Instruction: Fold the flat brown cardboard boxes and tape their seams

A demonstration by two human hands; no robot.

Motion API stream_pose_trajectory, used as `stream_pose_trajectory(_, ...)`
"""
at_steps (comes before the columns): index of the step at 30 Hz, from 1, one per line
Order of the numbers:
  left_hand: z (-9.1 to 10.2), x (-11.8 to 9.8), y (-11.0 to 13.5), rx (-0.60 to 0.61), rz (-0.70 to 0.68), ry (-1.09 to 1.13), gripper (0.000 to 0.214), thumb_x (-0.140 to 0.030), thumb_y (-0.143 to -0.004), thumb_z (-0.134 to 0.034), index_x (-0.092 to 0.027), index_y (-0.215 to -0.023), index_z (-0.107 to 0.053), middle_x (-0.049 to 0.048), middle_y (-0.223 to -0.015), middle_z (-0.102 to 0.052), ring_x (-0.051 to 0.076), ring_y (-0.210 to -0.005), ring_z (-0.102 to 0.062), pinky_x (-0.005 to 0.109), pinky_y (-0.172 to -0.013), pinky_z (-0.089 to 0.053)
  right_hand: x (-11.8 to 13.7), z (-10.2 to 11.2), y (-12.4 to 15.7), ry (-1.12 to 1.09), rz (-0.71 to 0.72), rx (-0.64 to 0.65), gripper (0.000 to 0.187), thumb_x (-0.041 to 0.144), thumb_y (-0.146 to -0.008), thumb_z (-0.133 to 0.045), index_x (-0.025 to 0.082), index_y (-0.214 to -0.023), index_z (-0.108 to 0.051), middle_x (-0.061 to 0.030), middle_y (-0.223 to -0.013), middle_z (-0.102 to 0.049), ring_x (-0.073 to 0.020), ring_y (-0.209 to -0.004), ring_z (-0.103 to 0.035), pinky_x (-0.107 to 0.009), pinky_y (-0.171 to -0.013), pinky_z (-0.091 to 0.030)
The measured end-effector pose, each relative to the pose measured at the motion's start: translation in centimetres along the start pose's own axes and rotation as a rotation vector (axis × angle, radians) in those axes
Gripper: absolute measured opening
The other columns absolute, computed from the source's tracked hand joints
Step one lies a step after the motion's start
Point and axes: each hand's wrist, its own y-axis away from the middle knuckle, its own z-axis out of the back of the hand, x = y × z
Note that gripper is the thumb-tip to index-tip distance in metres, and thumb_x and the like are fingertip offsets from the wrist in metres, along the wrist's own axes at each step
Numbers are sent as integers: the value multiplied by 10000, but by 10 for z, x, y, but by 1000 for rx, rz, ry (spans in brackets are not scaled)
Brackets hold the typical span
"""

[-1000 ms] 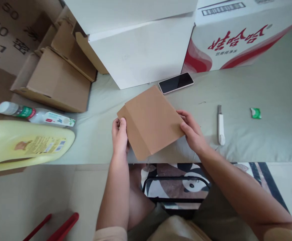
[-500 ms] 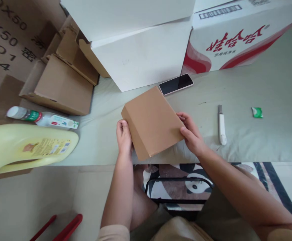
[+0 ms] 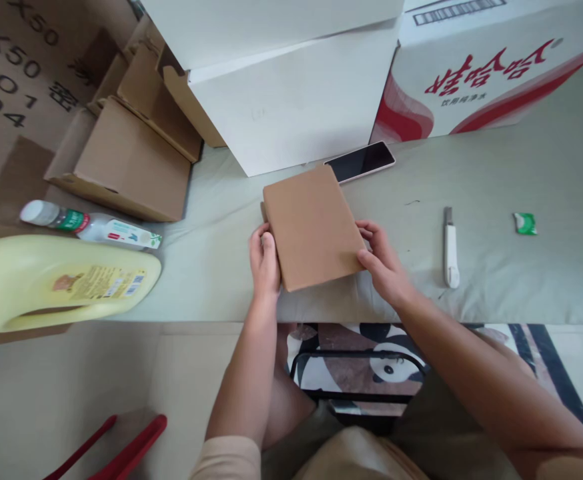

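Note:
A small brown cardboard box [image 3: 316,230] is held between both hands over the cloth-covered surface. My left hand [image 3: 265,260] is closed on the box's left side, thumb up along the edge. At the lower right corner, my right hand [image 3: 382,263] grips it, with the thumb on the near face and the fingers behind. The underside and the inside of the box are hidden. Just behind its upper right corner lies a phone [image 3: 364,162]. A white utility knife [image 3: 450,250] rests to the right of my right hand, its blade end pointing away.
White cartons [image 3: 296,107] and a red-marked white carton [image 3: 476,93] stand at the back. Brown boxes [image 3: 131,160], a clear bottle [image 3: 94,225] and a yellow jug [image 3: 61,280] are on the left. A green packet [image 3: 525,223] lies right. Red handles [image 3: 131,447] show below left.
My left hand has turned the box's left flap out of sight, so the box now shows mainly its broad face. My right hand keeps its hold. The view has shifted slightly.

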Motion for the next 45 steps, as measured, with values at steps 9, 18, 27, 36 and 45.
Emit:
stream_pose_trajectory(9,-2,-18,7,253,442,483,583,-593,-743,-813,-239,-1193,-704,119,-1301,-732,328,-1199,-692,451,-961,-590,46,2,10,181,334,47,433,529,-1018,-484,387,-1408,-607,-35,-1557,-522,-323,-1547,-357,-578,-1279,-302)
stream_pose_trajectory(18,-21,-8,19,332,297,135,518,-548,-844,-744,-222,-1246,-706,154,-1354,-693,328,-1258,-653,508,-1067,-521,73,4,12,575,494,-37,339,269,-953,-593,343,-1247,-744,-85,-1395,-650,-385,-1438,-487,-661,-1180,-432)
stream_pose_trajectory(27,-8,-31,14,267,-734,-160,459,-469,-1057,-354,-296,-1276,-719,49,-1358,-674,242,-1426,-517,545,-1311,-220,77,-1,12,586,628,76,279,286,-963,-542,254,-1191,-701,-107,-1286,-712,-313,-1308,-613,-527,-1098,-527)
stream_pose_trajectory(36,-22,-23,9,225,-799,-38,437,-342,-1048,-361,-337,-1321,-703,-1,-1387,-655,185,-1412,-511,425,-1339,-187,52,106,10,1273,-565,-278,587,431,-920,-545,204,-1461,-545,-225,-1239,-678,-374,-943,-707,-493,-775,-539)
stream_pose_trajectory(45,-34,-26,18,162,-814,-60,423,-383,-1061,-371,-376,-1350,-680,10,-1351,-652,226,-1407,-500,525,-1324,-167,54,97,27,199,-224,-166,394,337,-805,-489,234,-1152,-644,-50,-815,-712,-239,-687,-698,-426,-701,-581)
